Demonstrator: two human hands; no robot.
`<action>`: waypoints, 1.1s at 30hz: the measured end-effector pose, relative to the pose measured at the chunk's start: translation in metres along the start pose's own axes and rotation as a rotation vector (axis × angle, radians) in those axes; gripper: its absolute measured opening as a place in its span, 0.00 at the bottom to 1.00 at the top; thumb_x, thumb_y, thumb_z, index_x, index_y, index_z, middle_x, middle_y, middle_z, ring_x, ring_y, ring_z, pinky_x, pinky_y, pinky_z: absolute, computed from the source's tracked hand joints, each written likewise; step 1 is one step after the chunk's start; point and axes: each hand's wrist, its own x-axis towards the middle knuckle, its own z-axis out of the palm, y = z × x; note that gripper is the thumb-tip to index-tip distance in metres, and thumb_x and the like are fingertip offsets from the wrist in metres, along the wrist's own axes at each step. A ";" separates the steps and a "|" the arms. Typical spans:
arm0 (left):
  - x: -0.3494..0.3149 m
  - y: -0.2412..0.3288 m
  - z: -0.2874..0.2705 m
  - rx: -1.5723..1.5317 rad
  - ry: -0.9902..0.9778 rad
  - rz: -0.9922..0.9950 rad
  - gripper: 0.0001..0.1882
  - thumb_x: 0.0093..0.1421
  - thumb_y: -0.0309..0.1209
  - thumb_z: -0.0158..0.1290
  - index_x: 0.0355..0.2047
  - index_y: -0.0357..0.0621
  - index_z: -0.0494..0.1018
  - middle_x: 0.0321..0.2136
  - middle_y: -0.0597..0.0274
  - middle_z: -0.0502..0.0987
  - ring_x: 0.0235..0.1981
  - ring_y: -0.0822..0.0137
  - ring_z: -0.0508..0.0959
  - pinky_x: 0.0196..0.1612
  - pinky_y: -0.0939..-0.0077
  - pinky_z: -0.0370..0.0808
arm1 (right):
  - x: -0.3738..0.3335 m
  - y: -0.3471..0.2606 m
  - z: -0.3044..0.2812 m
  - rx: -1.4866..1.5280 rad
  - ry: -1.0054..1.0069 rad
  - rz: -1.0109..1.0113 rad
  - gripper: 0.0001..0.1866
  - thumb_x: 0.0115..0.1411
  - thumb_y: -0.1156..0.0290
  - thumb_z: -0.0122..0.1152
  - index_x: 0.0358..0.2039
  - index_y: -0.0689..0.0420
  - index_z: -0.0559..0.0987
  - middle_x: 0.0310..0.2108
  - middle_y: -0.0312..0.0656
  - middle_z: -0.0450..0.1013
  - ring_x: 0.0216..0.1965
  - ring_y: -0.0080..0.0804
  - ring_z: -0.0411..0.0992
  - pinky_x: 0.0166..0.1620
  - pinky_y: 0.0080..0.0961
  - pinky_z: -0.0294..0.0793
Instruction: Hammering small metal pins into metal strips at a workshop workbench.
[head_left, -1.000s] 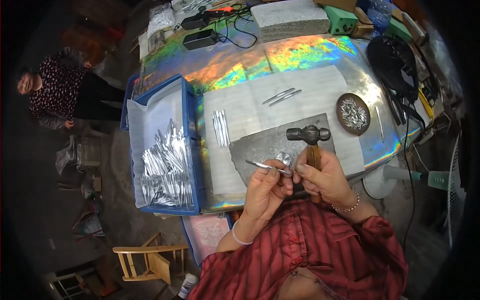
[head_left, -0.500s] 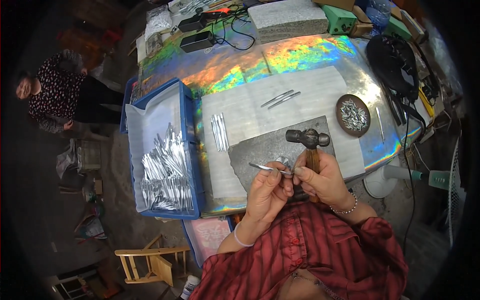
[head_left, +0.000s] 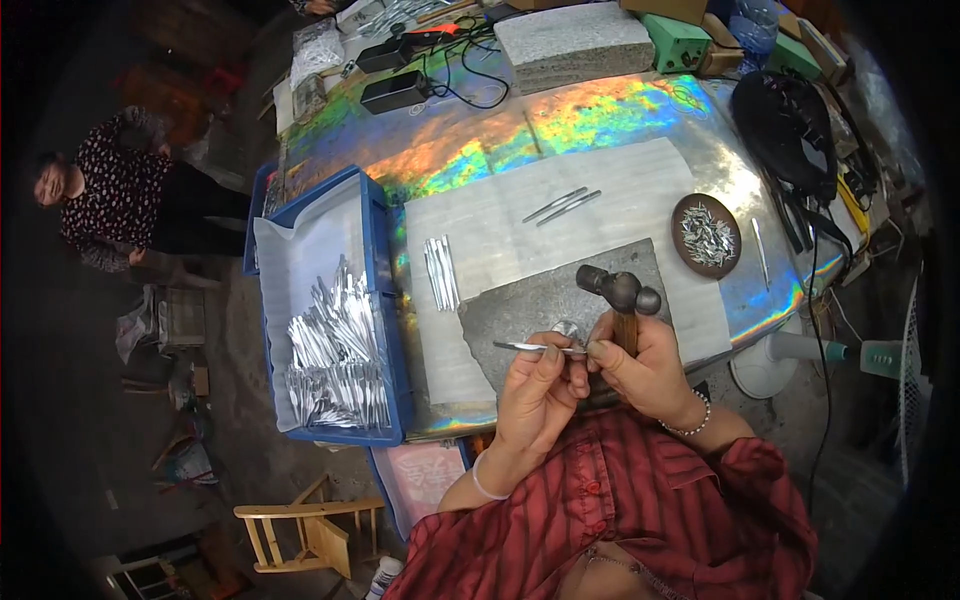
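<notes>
My left hand [head_left: 532, 400] pinches a slim silver metal rod [head_left: 518, 346], one end pointing left. The rod's other end meets the thumb and fingertips of my right hand [head_left: 648, 365]; whether a small part sits there is hidden. A ball-peen hammer [head_left: 624, 293] with a wooden handle is also gripped in my right hand, head up. Both hands are over the near edge of a grey slab [head_left: 510, 308], beside a small round metal piece [head_left: 566, 328]. Two similar rods [head_left: 568, 205] lie on white sheeting beyond, and several more rods [head_left: 441, 273] line up at its left.
A lined blue crate [head_left: 380, 250] with many silver rods stands left. On the right, a brown bowl [head_left: 680, 258] holds small metal bits, with a thin metal tool [head_left: 761, 250] beside it. A stone block [head_left: 575, 55] and black adapters [head_left: 395, 92] are at the back. Another person [head_left: 110, 195] stands far left.
The hammer head has tilted and swung slightly downward in my right hand. The rod is turned a little closer to level. The view has shifted slightly.
</notes>
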 end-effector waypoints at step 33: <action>-0.012 0.010 0.002 0.304 0.040 0.213 0.08 0.61 0.29 0.47 0.39 0.41 0.65 0.38 0.51 0.73 0.27 0.70 0.75 0.31 0.79 0.73 | -0.002 0.013 -0.012 0.214 -0.018 -0.044 0.14 0.64 0.62 0.45 0.37 0.62 0.68 0.25 0.42 0.69 0.13 0.13 0.58 0.15 0.10 0.54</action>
